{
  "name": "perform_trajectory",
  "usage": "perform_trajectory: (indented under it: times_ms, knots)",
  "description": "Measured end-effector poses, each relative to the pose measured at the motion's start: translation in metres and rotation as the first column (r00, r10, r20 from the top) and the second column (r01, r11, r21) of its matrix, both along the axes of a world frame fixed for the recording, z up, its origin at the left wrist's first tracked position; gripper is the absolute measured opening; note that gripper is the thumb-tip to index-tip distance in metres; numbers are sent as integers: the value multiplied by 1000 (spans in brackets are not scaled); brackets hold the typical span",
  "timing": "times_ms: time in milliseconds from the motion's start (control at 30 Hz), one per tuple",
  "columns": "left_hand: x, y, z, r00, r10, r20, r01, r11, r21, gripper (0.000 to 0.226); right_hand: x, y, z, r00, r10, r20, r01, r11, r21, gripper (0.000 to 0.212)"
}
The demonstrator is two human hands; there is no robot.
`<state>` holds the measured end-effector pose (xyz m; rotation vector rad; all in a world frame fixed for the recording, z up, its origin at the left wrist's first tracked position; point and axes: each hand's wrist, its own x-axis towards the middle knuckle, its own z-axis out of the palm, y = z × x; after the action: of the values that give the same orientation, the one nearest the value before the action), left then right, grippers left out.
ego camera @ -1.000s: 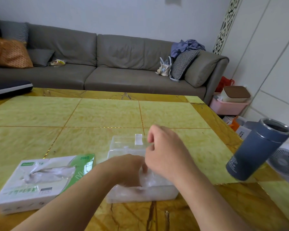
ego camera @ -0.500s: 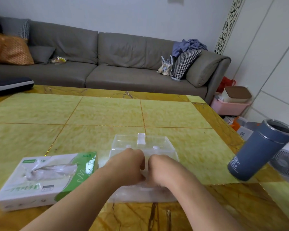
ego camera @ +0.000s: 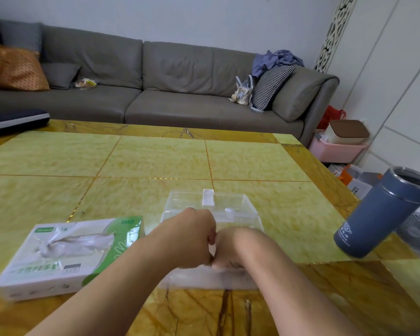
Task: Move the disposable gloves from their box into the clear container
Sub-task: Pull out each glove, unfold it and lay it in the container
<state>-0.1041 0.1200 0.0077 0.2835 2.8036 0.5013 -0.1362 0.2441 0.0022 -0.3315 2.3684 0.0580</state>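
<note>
Forearms enter from the bottom edge and meet over the near half of the clear container (ego camera: 230,209), which sits on the yellow table (ego camera: 155,161). Left hand (ego camera: 192,238) is curled into a loose fist, fingers folded under; right hand (ego camera: 230,246) is knuckle-to-knuckle against it, fingers bent down into the container. What either hand holds cannot be told: the fingertips are hidden behind the knuckles, and only a pale, filmy blur shows beneath them at the container's near wall. Judgement: this is the packing step, with gloves being pressed down into the container; how full it is cannot be read, since clear film against clear plastic gives no contrast. Glove box (ego camera: 68,253) lies flat just to the left of the container, near but not touching as far as can be seen, with a tuft of gloves (ego camera: 75,241) standing out of its top slot, so stock remains to be moved. Next move, as I judge it, calls for freeing one hand, reaching left to the slot and pulling a bunch clear while the other steadies the load. Container's raised lid with its small tab shows behind the hands. Blue tumbler (ego camera: 378,214) stands near the right edge. Beyond the table, grey sofa (ego camera: 180,88) along the wall.
</note>
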Motion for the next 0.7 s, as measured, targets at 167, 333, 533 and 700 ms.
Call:
perform_trajectory:
  times_ms: [167,333,533,700]
  knots:
    - [-2,11,7,971,-3,238,59,971,-231,20,2,0,2,1000,-23,17,22,998,54,10]
    - [1,25,26,934,-44,355,188,905,-382,24,5,2,6,1000,-6,29,5,999,40,12]
    - [4,21,30,937,-65,344,200,906,-374,26,9,2,11,999,9,-46,-8,1000,25,9]
    - [24,0,34,990,-54,130,67,993,-97,39,17,12,17,928,-66,-367,20,992,-126,18]
